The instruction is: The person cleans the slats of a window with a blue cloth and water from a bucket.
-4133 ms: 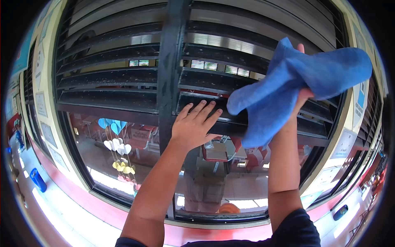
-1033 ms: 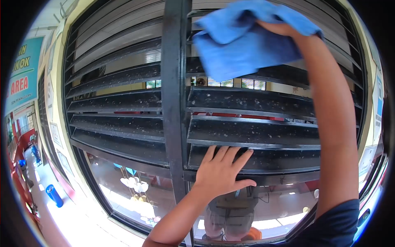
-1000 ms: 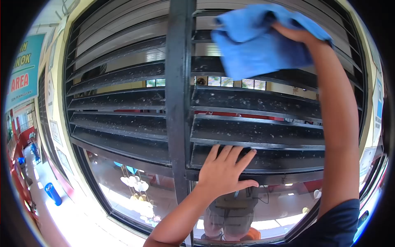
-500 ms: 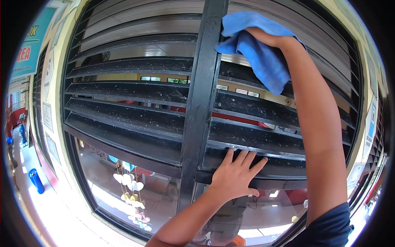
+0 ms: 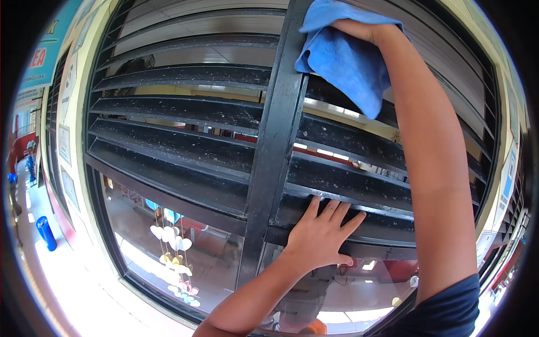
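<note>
A blue cloth (image 5: 351, 67) hangs from my right hand (image 5: 356, 29), whose fingers are mostly hidden in its folds, high against the right-hand louvres beside the central post. My left hand (image 5: 321, 236) rests with fingers spread on the lowest slats of the same side and holds nothing. The black louvre slats (image 5: 177, 112) carry pale specks and dust on both sides of the black central post (image 5: 272, 123).
Below the slats are glass panes (image 5: 213, 264) with a string of paper hearts (image 5: 168, 241) showing at the left. A teal sign (image 5: 48, 48) and a blue cylinder (image 5: 46, 233) stand farther left. Framed papers line the wall.
The cloth and my right hand are slightly higher in view, and the view has shifted a little. My left hand stays on the lower slats.
</note>
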Demonstrator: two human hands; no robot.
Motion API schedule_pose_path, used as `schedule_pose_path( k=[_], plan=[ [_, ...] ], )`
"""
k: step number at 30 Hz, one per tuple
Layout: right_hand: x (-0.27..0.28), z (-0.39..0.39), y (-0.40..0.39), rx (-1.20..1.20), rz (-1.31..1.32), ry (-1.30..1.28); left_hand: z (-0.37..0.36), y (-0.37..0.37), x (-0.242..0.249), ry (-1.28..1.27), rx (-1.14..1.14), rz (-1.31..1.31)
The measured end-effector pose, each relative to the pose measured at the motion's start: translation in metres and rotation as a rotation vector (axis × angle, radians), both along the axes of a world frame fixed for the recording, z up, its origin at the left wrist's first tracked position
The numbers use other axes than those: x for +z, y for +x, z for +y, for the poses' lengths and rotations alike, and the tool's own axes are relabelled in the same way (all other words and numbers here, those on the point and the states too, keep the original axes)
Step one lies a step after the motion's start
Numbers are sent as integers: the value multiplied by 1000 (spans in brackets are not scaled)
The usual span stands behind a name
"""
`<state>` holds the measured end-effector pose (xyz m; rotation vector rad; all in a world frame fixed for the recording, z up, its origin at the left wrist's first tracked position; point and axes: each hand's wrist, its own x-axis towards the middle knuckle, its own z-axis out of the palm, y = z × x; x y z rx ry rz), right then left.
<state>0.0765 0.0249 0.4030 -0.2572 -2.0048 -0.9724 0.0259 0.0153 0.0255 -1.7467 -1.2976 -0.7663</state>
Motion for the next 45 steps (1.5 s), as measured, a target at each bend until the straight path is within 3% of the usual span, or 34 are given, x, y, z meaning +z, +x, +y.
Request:
schedule_pose_path(
  k=[1, 3, 6, 9, 10, 13, 17, 26, 45],
  plan=[
    [11, 11, -11, 97, -140, 14, 0, 1, 0, -11, 12, 2],
    [12, 12, -4, 18, -130, 49, -1, 2, 0, -23, 41, -10],
    [-4, 29, 10, 143, 10, -51, -1, 4, 2, -47, 50, -18],
    [27, 90, 2, 283, -15, 81, 0, 1, -1, -6, 42, -9],
    [22, 85, 13, 430, -55, 43, 0, 1, -1, -17, 41, -17],
    [18, 71, 27, 295, 338, -280, -2, -2, 0, -32, 36, -18],
    [64, 131, 41, 287, 271, 12, -1, -4, -1, -16, 19, -11],
    [31, 42, -9, 156, 70, -42, 0, -4, -1, -8, 28, 8],
    [34, 66, 16, 184, 178, -61, 1, -6, -4, 32, 15, 7]
  ],
)
